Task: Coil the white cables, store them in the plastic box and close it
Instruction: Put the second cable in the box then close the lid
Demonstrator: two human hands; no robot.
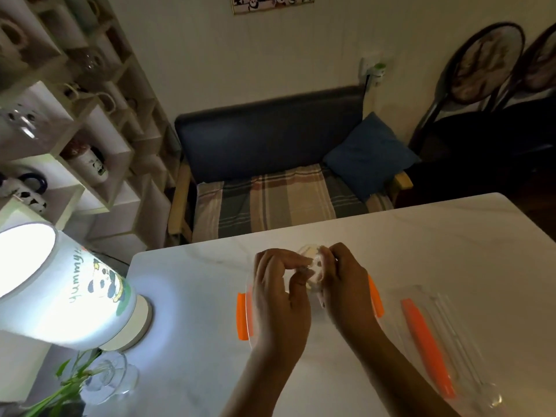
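Both hands meet over the middle of the white table [421, 251]. My left hand [278, 293] and my right hand [343, 284] pinch a small coil of white cable [314, 266] between their fingertips. Under the hands lies the clear plastic box [247, 299] with orange clips on its left and right sides; most of it is hidden by my hands. Its clear lid [451, 335], with one orange clip, lies apart on the table to the right. The cable is blurred and small, so its ends cannot be made out.
A lit lamp with a panda shade [60, 290] stands at the table's left corner, with a clear glass vase and green plant [102, 377] in front of it. Beyond the table sits a dark sofa [270, 164]. Cube shelves with mugs [75, 115] fill the left wall.
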